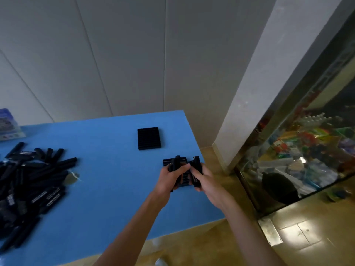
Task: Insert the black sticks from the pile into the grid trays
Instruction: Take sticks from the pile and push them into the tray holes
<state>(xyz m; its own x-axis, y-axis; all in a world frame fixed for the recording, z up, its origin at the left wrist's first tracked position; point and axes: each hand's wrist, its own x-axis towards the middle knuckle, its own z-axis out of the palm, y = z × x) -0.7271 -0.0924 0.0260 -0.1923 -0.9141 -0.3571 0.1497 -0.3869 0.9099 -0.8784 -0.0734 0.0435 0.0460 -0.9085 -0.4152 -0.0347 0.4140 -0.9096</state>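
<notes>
We're curling our left hand [169,179] around a few black sticks [175,163] and gripping another stick [196,170] in our right hand [206,181], both hovering over the near grid tray [184,179] on the blue table [107,169]. Farther back a second tray [148,138] is sitting, and the stick pile [28,181] is sprawling way off left.

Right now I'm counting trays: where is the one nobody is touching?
In the head view, the untouched tray lies flat on the blue table, right of centre, just beyond the hands and well right of the stick pile.
</notes>
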